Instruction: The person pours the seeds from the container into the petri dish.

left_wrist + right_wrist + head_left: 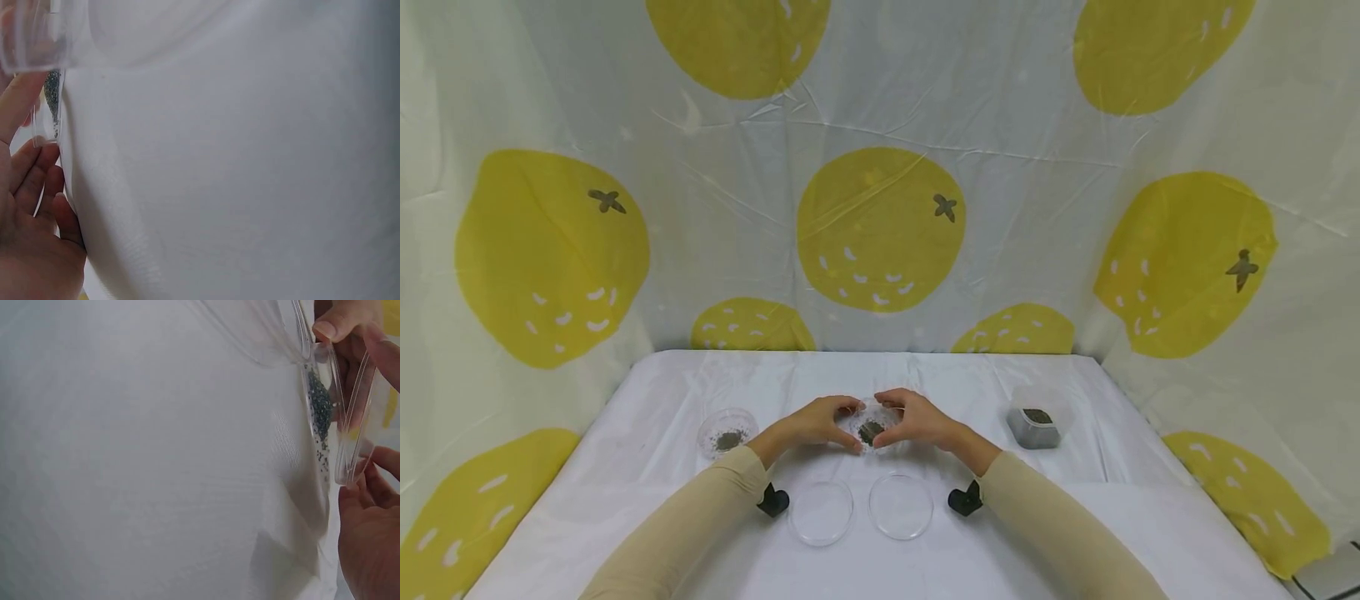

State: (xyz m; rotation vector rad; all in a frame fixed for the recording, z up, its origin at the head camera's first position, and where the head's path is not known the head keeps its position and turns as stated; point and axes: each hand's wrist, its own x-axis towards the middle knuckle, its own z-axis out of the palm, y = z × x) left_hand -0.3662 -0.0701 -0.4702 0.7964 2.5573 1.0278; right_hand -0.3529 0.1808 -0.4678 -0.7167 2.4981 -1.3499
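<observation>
Both hands meet around a clear petri dish with dark granules heaped in it, near the middle of the table. My left hand grips this dish from the left; in the right wrist view its thumb rests at the dish's rim. A second clear round piece, a petri dish lid, is held by my right hand between thumb and fingertips. The lid stands tilted over the granules, close above the dish. Overlapping fingers hide parts of both rims.
Another petri dish with dark granules sits left. Two clear round dishes or lids lie in front, one left and one right. At right stands a plastic tub of dark grains. A lemon-printed curtain hangs behind the white-covered table.
</observation>
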